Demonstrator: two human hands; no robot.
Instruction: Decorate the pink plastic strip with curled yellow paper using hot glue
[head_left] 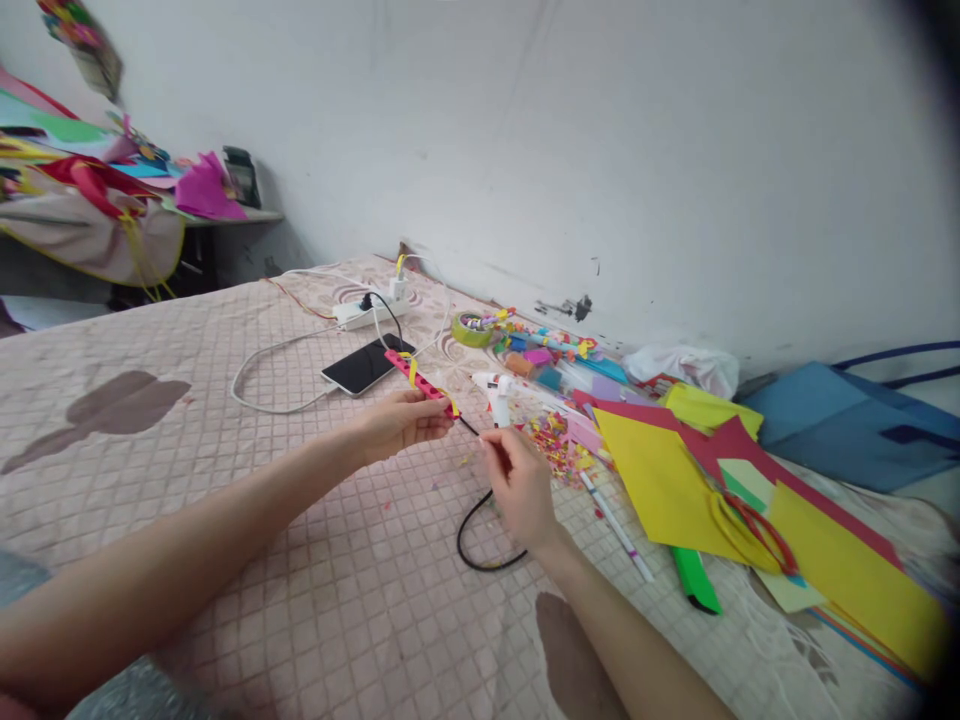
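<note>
My left hand [409,425] is closed on the lower end of a narrow pink strip [425,386] with dark holes along it. Thin yellow bands [413,372] cross the pink strip, one near its middle and one by my fingertips. To the right, my right hand [519,480] is closed in a pinch beside a black cord [460,540]; what lies between its fingertips is too small to make out. The cord runs behind the fingers and loops on the bedspread below. Just beyond this hand stands a white glue gun [495,393], partly hidden by it.
A phone [367,366] and a white power strip [367,313] with cables lie behind my left hand. Rightward are paper scraps [551,440], a marker [616,527], yellow sheets [645,480], scissors [750,530] and a green cutter [695,580]. A roll of tape [471,330] sits near the wall.
</note>
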